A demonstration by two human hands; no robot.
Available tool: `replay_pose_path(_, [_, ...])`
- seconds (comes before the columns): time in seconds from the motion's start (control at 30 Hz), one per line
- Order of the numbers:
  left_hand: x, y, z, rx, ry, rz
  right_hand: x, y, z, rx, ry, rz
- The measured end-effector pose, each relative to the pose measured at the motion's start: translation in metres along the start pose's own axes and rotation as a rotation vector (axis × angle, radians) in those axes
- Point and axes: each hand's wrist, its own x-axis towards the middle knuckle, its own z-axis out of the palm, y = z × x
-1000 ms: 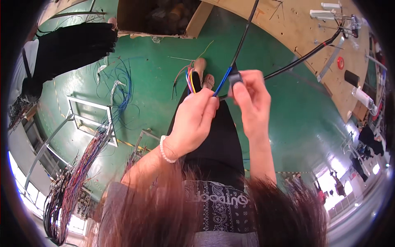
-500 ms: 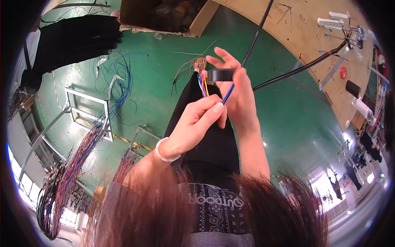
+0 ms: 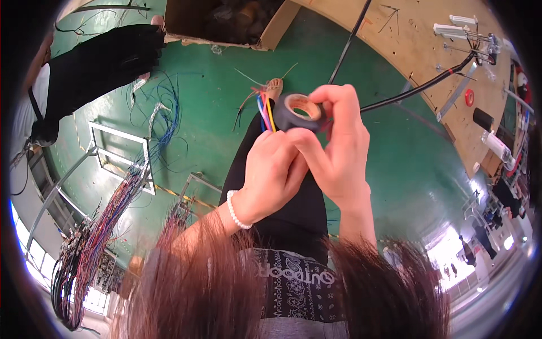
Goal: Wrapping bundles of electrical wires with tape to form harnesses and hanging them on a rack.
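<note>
My left hand [image 3: 272,166], with a beaded bracelet at its wrist, is closed on a bundle of colored wires [image 3: 267,113]. The wires, red, blue, pink and yellow among them, stick out past its knuckles. Close beside it my right hand [image 3: 343,147] grips a roll of black tape [image 3: 287,117] between thumb and fingers. The roll is tilted so its brown core shows, and it touches or nearly touches the wires. A black cable [image 3: 349,44] runs down from the top edge and disappears behind my right hand.
A wooden board [image 3: 420,51] on the right carries white holders, a thick black cable [image 3: 420,91] and a red ring [image 3: 470,98]. Hanging wire bundles [image 3: 107,226] and a white metal frame [image 3: 121,164] are at left. Another person's dark sleeve [image 3: 96,62] and a cardboard box [image 3: 276,31] are beyond.
The tape roll has turned from edge-on to show its core. My right hand's fingers have curled round it, and my left hand has rolled over, back upward.
</note>
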Motion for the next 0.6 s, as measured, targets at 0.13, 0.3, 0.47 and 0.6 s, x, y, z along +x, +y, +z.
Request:
replay_pose_path(0.13, [-0.001, 0.005, -0.004, -0.093, -0.019, -0.101, 0.003, 0.009, -0.001, -0.096, -0.047, -0.142])
replay_pose_path(0.3, [0.003, 0.015, -0.011, -0.546, -0.182, -0.425, 0.009, 0.043, 0.0, 0.612, -0.145, 0.281])
replay_pose_path(0.47, [0.005, 0.009, -0.017, -0.606, -0.19, -0.49, -0.027, 0.05, 0.019, 0.969, -0.057, 0.465])
replay_pose_path(0.6, [-0.002, 0.01, -0.015, 0.067, -0.09, -0.147, -0.037, -0.003, -0.011, -0.045, -0.079, 0.0])
